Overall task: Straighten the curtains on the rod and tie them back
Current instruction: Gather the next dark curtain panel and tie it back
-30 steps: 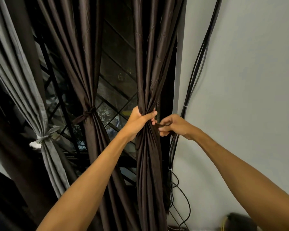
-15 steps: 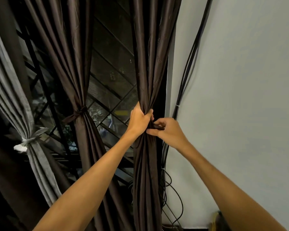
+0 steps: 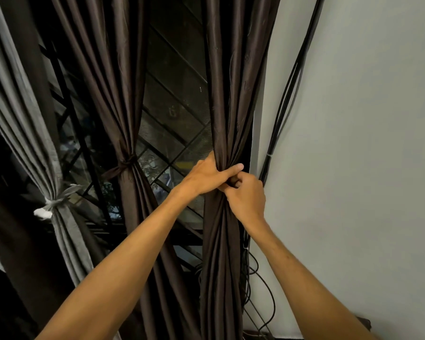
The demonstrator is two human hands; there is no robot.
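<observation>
The wall [image 3: 353, 143] stands bare at right. The curtain [image 3: 228, 94], dark brown, hangs at the window's right edge, just beside the wall, gathered at mid-height. Both arms reach up. The left hand [image 3: 210, 176] grasps the gather, thumb laid across its front. The right hand [image 3: 247, 200], fingers curled, pinches the folds just below that thumb. Cables [image 3: 287, 94] run between curtain and wall.

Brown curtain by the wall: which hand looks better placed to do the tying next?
Probably the right. The left hand has its grip wrapped round the gathered brown curtain, holding it bunched. The right hand sits just beside that bunch, fingers curled in at it, freer to work.
</observation>
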